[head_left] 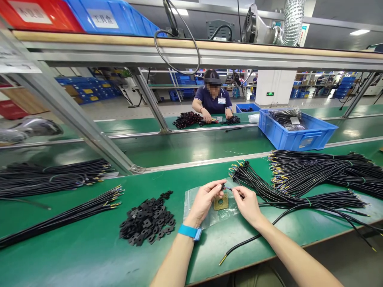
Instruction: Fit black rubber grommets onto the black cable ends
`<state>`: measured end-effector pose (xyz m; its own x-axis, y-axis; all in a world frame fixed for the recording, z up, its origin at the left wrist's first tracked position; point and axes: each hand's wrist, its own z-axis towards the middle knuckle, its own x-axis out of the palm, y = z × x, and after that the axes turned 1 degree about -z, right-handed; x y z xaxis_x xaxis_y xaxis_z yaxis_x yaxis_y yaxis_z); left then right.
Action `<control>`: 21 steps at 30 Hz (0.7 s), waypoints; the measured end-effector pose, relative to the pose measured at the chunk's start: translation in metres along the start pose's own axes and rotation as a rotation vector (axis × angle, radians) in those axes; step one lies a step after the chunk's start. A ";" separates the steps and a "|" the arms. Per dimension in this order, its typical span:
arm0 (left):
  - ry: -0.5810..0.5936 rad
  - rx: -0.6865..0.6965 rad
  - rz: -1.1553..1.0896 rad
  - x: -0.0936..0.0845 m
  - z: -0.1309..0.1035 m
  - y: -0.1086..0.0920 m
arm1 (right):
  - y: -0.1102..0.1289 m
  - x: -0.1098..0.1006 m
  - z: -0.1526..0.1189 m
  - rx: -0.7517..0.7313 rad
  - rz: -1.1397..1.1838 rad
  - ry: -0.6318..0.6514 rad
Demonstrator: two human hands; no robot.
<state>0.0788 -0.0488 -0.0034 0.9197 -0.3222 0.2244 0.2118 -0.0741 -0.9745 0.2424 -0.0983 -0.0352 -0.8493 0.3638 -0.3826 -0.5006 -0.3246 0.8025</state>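
My left hand (204,201), with a blue band at the wrist, pinches a small black piece (223,186) between thumb and fingertips. My right hand (249,205) grips a black cable close to its stripped end, where thin coloured wires (228,188) reach the black piece. Whether the wires pass through it, I cannot tell. Beneath both hands lies a clear plastic bag (189,203), with a yellowish square plate (220,202) with a round hole between them. Left of my hands is a pile of black square pieces with holes (146,221).
Bundles of black cables (311,171) lie at right, and more cables (68,215) at left. A blue bin (299,133) stands behind the right bundles. Across the bench a co-worker (213,97) handles dark parts. A metal frame post (77,99) and an overhead shelf (191,54) cross the view.
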 end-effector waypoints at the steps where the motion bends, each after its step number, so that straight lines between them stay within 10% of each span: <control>1: 0.002 0.004 0.010 0.000 0.000 0.000 | 0.000 0.000 0.000 0.005 0.005 0.000; 21: -0.007 0.050 0.213 0.000 -0.002 0.000 | 0.000 0.000 -0.002 -0.200 -0.309 -0.094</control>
<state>0.0778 -0.0504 -0.0033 0.9478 -0.3186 0.0139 0.0286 0.0414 -0.9987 0.2421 -0.1002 -0.0356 -0.6390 0.5465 -0.5413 -0.7612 -0.3476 0.5475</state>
